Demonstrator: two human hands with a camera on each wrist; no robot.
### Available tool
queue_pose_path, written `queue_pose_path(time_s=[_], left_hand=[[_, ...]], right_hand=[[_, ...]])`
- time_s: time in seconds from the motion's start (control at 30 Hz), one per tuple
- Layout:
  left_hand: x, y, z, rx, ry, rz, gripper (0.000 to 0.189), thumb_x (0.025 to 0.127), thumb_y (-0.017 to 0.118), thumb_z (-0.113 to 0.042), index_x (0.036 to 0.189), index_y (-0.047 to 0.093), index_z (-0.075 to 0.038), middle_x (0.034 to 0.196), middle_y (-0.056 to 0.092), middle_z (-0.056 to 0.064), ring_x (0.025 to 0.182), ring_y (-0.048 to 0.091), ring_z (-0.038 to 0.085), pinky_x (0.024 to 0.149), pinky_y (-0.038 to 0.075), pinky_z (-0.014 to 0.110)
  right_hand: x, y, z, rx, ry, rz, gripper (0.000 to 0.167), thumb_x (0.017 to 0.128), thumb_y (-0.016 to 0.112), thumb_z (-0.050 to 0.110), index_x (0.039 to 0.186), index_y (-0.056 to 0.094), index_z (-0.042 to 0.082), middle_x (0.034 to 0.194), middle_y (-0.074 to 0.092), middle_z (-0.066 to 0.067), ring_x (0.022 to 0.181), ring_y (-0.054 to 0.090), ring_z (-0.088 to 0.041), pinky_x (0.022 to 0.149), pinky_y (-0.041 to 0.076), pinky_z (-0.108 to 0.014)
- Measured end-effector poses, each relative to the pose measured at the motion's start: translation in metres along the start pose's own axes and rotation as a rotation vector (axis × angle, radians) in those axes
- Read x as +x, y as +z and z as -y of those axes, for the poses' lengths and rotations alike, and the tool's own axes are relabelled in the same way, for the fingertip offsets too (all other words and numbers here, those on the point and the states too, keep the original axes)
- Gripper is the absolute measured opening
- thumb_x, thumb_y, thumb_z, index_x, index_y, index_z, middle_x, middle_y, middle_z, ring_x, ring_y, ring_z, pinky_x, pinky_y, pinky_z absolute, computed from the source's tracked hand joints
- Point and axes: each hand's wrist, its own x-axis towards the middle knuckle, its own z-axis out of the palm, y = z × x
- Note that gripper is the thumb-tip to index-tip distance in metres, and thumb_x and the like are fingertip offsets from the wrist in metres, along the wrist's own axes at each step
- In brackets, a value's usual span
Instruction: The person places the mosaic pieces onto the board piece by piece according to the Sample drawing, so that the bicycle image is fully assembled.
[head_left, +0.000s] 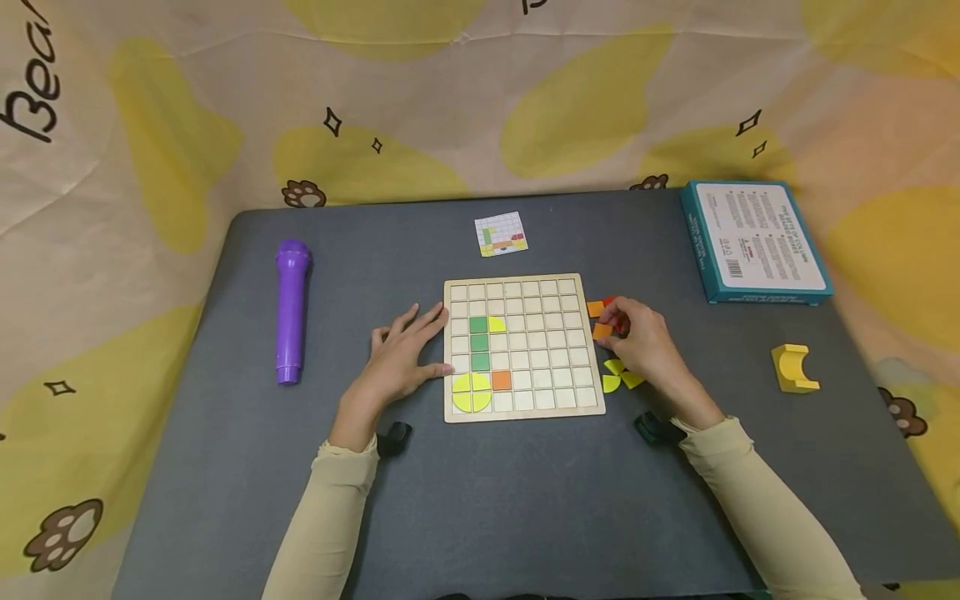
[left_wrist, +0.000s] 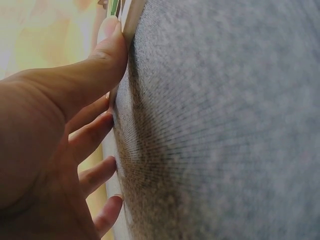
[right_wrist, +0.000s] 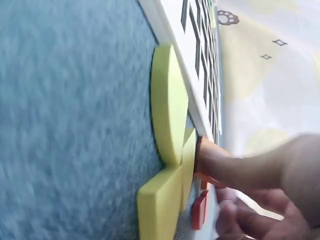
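Note:
A wooden grid board (head_left: 536,360) lies flat on the table. On its left part sit green square tiles (head_left: 479,342), a yellow circle of quarter pieces (head_left: 472,392), a single yellow quarter piece (head_left: 496,324) and an orange square (head_left: 501,380). My left hand (head_left: 401,354), fingers spread, touches the board's left edge with thumb and fingertips. Just off the right edge, my right hand (head_left: 647,337) pinches an orange square tile (head_left: 602,331). Another orange tile (head_left: 595,309) and red pieces lie by its fingertips, the red partly hidden. Yellow quarter pieces (right_wrist: 167,105) rest below that hand.
A small pattern card (head_left: 502,234) lies behind the board. To the left is a purple microphone-shaped object (head_left: 291,312). At the right stand a teal box (head_left: 759,242) and a yellow curved block (head_left: 794,368). A patterned cloth (head_left: 420,92) hangs behind the table.

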Motion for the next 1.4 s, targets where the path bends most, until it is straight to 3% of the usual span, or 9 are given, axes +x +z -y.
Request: queue_pose_path(time_s=[0.2,0.5,0.77,0.97,1.07,1.17,1.2,1.3,1.4], left_hand=[[0.0,0.0,0.0,0.001,-0.002,0.004,0.096,0.092,0.083,-0.036,0.17,0.029,-0.023,0.178,0.022,-0.004,0.167,0.011,0.033,0.116,0.015,0.064],[0.0,0.0,0.001,0.009,-0.004,0.008,0.096,0.092,0.083,-0.037,0.17,0.029,-0.023,0.178,0.022,-0.004,0.167,0.011,0.033,0.116,0.016,0.063],[0.001,0.001,0.001,0.006,-0.005,0.003,0.096,0.092,0.083,-0.037,0.17,0.03,-0.023,0.178,0.022,-0.004,0.167,0.011,0.033,0.116,0.016,0.063],[0.0,0.0,0.0,0.014,0.0,-0.001,0.096,0.091,0.084,-0.037,0.169,0.03,-0.022,0.178,0.022,-0.003,0.166,0.012,0.034,0.115,0.017,0.063],[-0.001,-0.001,0.0,0.018,0.001,-0.002,0.097,0.091,0.084,-0.037,0.17,0.029,-0.022,0.178,0.022,-0.003,0.166,0.012,0.035,0.115,0.017,0.064],[-0.001,-0.001,0.0,0.019,0.002,0.001,0.097,0.091,0.083,-0.037,0.17,0.029,-0.022,0.178,0.022,-0.003,0.166,0.012,0.035,0.115,0.017,0.064],[-0.001,-0.001,0.0,0.018,0.0,0.003,0.096,0.091,0.083,-0.037,0.17,0.029,-0.022,0.179,0.022,-0.003,0.166,0.012,0.035,0.115,0.017,0.064],[-0.001,0.0,0.0,0.013,-0.001,0.003,0.096,0.092,0.083,-0.037,0.17,0.029,-0.023,0.178,0.022,-0.004,0.166,0.011,0.034,0.115,0.016,0.063],[0.0,0.0,0.001,0.01,-0.001,0.002,0.095,0.092,0.083,-0.036,0.17,0.029,-0.023,0.179,0.021,-0.004,0.166,0.011,0.034,0.115,0.016,0.063]], right_hand=[[-0.01,0.01,0.016,0.06,-0.072,-0.127,0.007,0.092,0.082,0.004,0.094,0.076,0.003,0.085,0.067,-0.014,0.077,0.053,-0.024,0.069,0.04,-0.032],[-0.027,0.047,0.049,0.156,-0.146,0.037,0.009,0.087,0.086,0.005,0.087,0.079,0.009,0.074,0.064,-0.002,0.068,0.051,-0.015,0.062,0.04,-0.026],[-0.025,0.066,0.06,0.182,-0.178,0.075,0.009,0.086,0.087,0.003,0.087,0.081,0.009,0.075,0.066,-0.002,0.069,0.053,-0.014,0.063,0.041,-0.025],[-0.024,0.069,0.062,0.112,-0.193,0.127,0.005,0.089,0.085,0.006,0.089,0.084,0.011,0.086,0.075,-0.001,0.079,0.056,-0.015,0.073,0.045,-0.032],[-0.023,0.069,0.063,0.077,-0.242,0.119,0.005,0.088,0.086,0.006,0.086,0.085,0.011,0.086,0.076,0.0,0.08,0.058,-0.017,0.092,0.051,-0.043],[-0.022,0.07,0.064,0.054,-0.271,0.107,0.007,0.087,0.087,0.005,0.084,0.085,0.011,0.085,0.075,0.0,0.08,0.059,-0.018,0.116,0.044,-0.051],[-0.022,0.07,0.065,0.046,-0.272,0.107,0.008,0.086,0.087,0.005,0.084,0.085,0.012,0.085,0.074,0.0,0.08,0.06,-0.018,0.116,0.044,-0.051],[-0.022,0.068,0.065,0.027,-0.249,0.113,0.008,0.087,0.087,0.006,0.084,0.084,0.014,0.087,0.073,0.001,0.082,0.057,-0.018,0.097,0.051,-0.042],[-0.018,0.064,0.06,0.014,-0.217,0.107,0.008,0.086,0.088,0.009,0.089,0.083,0.014,0.092,0.073,-0.002,0.089,0.057,-0.021,0.079,0.045,-0.036]])
